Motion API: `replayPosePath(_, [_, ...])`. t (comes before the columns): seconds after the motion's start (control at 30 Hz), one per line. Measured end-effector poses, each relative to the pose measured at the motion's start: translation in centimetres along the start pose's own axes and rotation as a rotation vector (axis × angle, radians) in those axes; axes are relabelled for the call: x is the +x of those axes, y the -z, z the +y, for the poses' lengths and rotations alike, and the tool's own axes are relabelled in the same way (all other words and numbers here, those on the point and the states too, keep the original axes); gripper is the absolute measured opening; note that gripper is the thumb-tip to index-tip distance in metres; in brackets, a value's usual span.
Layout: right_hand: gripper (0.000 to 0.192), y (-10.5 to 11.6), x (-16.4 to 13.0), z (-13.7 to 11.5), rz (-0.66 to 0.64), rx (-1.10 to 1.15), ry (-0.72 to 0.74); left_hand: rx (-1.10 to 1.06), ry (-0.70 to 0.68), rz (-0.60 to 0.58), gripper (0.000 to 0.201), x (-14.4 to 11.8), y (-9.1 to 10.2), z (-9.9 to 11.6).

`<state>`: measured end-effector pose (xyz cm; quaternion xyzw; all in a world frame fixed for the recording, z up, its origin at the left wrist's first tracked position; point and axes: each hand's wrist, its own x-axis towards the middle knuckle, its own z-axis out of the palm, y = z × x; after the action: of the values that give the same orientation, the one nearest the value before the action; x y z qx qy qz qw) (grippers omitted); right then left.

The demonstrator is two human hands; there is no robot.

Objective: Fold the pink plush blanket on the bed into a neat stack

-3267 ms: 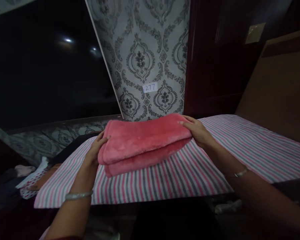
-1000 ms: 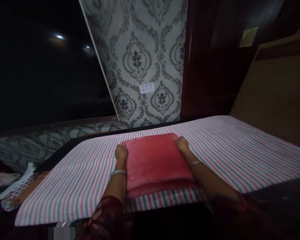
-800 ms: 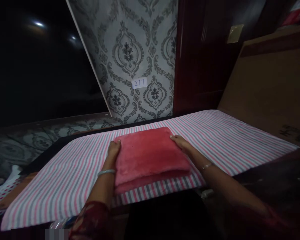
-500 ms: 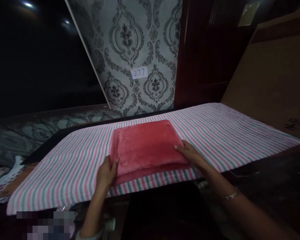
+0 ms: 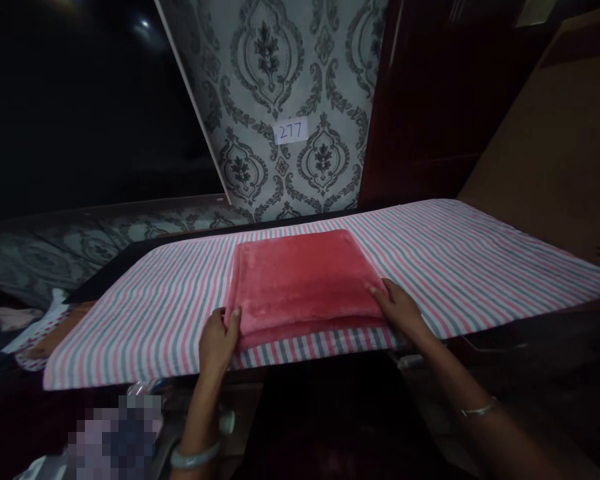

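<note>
A folded red plush cloth (image 5: 305,277) lies flat in layers near the front edge of a striped cloth (image 5: 160,300). At its left front corner is my left hand (image 5: 220,337), thumb on top and the other fingers along the side, partly hidden. My right hand (image 5: 397,307) grips the right side near the front corner, its thumb resting on the upper layer and its fingers around the edge. The red cloth's front edge shows its stacked layers, slightly uneven.
A dark screen (image 5: 95,107) stands behind on the left. Against the patterned wall is a paper label (image 5: 291,131) reading 277. A large cardboard box (image 5: 560,140) leans at the right. Fabric items (image 5: 35,337) lie at the far left.
The view has shifted, so the scene sits a little higher and further right. My right hand has slid slightly outward to the red cloth's edge; my left hand stays at its corner.
</note>
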<state>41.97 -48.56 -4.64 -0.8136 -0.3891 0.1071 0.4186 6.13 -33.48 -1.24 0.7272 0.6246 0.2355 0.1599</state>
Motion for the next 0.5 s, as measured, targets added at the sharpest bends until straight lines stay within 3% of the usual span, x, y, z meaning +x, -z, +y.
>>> replayPosePath(0.13, [0.048,0.6,-0.3,-1.1,-0.098,0.081,-0.07,-0.086,0.095,-0.114,0.072,-0.4,0.7,0.4])
replayPosePath(0.23, [0.053,0.4,-0.2,-1.7,-0.139,0.255,-0.028,-0.343,0.058,-0.048,0.068,0.0,0.7,0.9])
replayPosePath(0.33, [0.06,-0.5,0.0,-1.3,-0.061,0.379,0.025,-0.611,0.019,0.086,0.054,0.2,0.2,0.9])
replayPosePath(0.4, [0.063,-1.1,0.0,-0.4,-0.007,0.33,0.007,-0.644,0.045,0.141,0.047,0.2,-0.2,0.3])
replayPosePath(0.5, [0.064,-1.5,-0.3,1.1,-0.001,0.278,-0.01,-0.581,0.054,0.068,0.045,0.2,-0.5,-1.1])
